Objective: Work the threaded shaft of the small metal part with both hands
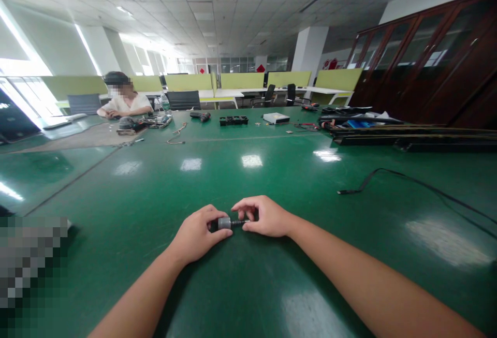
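A small grey metal cylinder (224,222) with a dark ridged shaft (237,222) lies sideways just over the green table. It looks like a small motor, though its exact kind cannot be made out. My left hand (198,232) grips the cylinder between thumb and fingers, hiding its left end. At the shaft's right tip, the thumb and curled fingers of my right hand (267,217) pinch the end, with the index finger arched above.
A black cable (373,173) runs along the right of the green table (248,182). Further back are a power drill (200,116), a black frame (233,120), a white box-shaped device (276,118) and dark metal rails (368,133). Another person (126,100) sits at the far left.
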`<action>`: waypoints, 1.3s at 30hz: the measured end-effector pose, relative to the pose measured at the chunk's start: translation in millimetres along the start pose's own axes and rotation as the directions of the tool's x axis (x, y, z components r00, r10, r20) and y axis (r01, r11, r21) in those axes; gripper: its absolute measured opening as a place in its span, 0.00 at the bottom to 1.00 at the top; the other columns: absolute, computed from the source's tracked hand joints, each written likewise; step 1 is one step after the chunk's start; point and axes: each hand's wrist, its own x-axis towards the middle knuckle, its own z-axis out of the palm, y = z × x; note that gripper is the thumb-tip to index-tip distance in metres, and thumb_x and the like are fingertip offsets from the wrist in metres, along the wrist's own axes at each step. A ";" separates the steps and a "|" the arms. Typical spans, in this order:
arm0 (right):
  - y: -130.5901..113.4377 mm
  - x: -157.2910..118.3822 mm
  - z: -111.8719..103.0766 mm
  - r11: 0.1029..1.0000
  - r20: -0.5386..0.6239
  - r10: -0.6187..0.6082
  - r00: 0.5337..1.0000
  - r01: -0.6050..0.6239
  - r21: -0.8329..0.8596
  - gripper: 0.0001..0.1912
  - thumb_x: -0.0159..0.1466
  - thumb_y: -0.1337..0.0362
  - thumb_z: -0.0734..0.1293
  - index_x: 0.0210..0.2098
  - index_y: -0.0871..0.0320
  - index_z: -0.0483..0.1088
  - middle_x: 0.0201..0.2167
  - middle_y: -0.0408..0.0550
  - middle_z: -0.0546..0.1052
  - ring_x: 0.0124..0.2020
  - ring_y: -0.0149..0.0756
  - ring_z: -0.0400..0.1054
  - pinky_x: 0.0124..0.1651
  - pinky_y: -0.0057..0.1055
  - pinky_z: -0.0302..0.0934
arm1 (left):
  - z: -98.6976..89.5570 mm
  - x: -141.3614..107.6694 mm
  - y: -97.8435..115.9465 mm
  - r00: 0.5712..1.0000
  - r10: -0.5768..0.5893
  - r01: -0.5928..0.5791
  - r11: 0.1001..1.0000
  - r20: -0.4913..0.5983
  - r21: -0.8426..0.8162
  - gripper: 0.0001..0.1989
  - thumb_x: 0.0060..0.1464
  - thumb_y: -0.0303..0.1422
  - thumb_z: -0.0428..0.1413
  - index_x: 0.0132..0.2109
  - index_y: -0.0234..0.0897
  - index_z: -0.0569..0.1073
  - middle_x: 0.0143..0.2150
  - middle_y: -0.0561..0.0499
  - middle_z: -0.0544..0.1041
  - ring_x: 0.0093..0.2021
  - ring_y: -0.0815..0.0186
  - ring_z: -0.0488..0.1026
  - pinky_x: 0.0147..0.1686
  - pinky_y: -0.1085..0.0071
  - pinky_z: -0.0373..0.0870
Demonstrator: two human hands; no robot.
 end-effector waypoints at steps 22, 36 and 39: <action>-7.4 -1.9 2.5 0.982 0.034 0.039 0.999 -0.032 -0.187 0.10 0.53 0.68 0.72 0.36 0.61 0.78 0.24 0.41 0.72 0.24 0.27 0.61 0.28 0.24 0.54 | -2.9 0.4 1.5 1.000 0.011 -0.009 0.998 0.017 -0.069 0.12 0.53 0.40 0.61 0.43 0.44 0.80 0.35 0.53 0.75 0.33 0.66 0.69 0.33 0.72 0.62; -11.1 -2.5 9.6 0.952 0.039 -0.098 0.994 0.105 -0.289 0.08 0.53 0.69 0.73 0.34 0.59 0.78 0.25 0.41 0.71 0.27 0.29 0.64 0.31 0.25 0.56 | -1.9 -1.1 6.2 0.998 -0.060 0.060 0.998 0.011 0.006 0.13 0.46 0.40 0.64 0.38 0.40 0.77 0.32 0.54 0.74 0.32 0.64 0.68 0.31 0.72 0.60; -10.7 -2.2 9.7 0.941 0.044 -0.126 0.991 0.134 -0.312 0.07 0.53 0.69 0.72 0.34 0.59 0.77 0.26 0.41 0.72 0.27 0.29 0.63 0.31 0.25 0.56 | -1.6 -0.8 5.4 0.998 -0.060 0.060 0.998 0.007 0.018 0.13 0.45 0.41 0.64 0.37 0.40 0.76 0.32 0.53 0.74 0.32 0.64 0.68 0.30 0.72 0.60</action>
